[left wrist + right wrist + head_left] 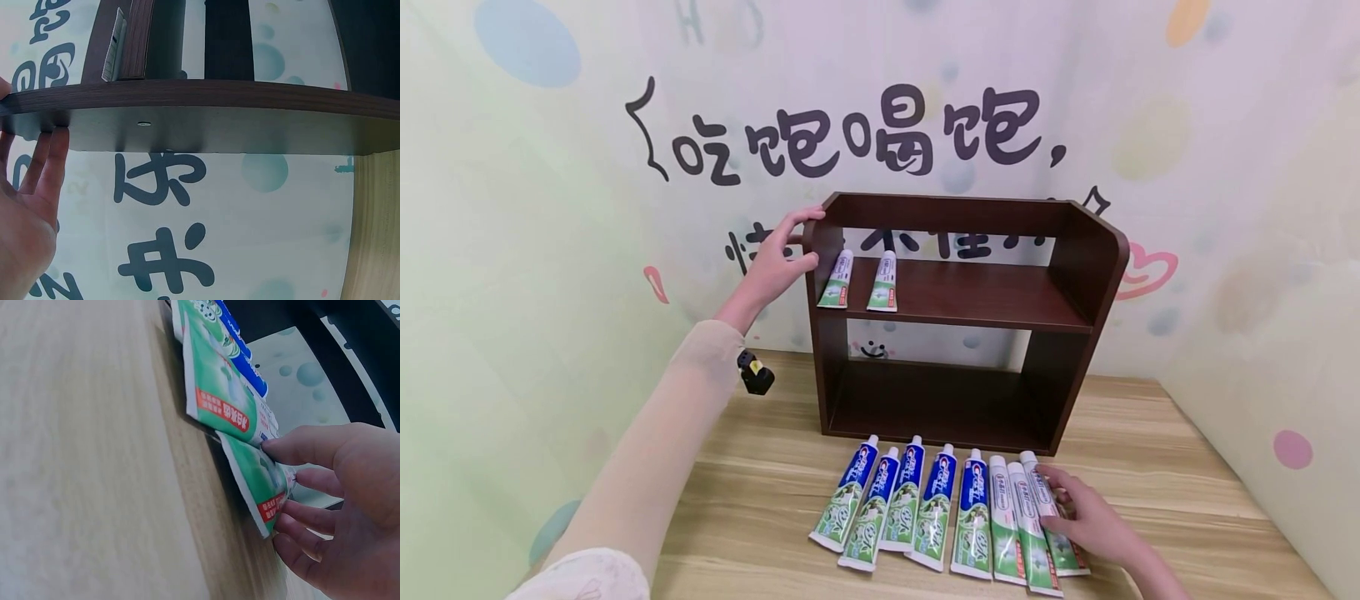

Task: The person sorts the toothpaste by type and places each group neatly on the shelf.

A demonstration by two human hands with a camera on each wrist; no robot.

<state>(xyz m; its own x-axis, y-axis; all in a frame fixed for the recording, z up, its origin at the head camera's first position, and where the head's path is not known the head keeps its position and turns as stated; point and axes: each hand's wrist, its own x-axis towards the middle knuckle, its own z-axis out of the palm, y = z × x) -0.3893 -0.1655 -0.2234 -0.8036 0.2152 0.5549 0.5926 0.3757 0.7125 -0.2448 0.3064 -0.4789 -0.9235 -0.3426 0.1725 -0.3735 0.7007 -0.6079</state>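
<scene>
My left hand [775,262] grips the left side panel of a dark brown two-tier shelf [977,293] near its top, the thumb at the front edge. In the left wrist view, the fingers of that hand [34,206] press the panel's outer face [212,128]. At the lower right, my right hand [1093,521] pinches the rightmost green-and-white toothpaste tube [1069,557]. From the right wrist, its thumb lies on this tube [257,475] and the fingers curl at its far edge. Two similar tubes [882,283] lean at the left of the upper tier.
Several blue-and-green toothpaste tubes [934,508] lie side by side on the wooden table [737,500] before the shelf. Two more green-and-white tubes [1006,521] lie between them and the held one. A printed curtain wall [1225,167] stands close behind the shelf.
</scene>
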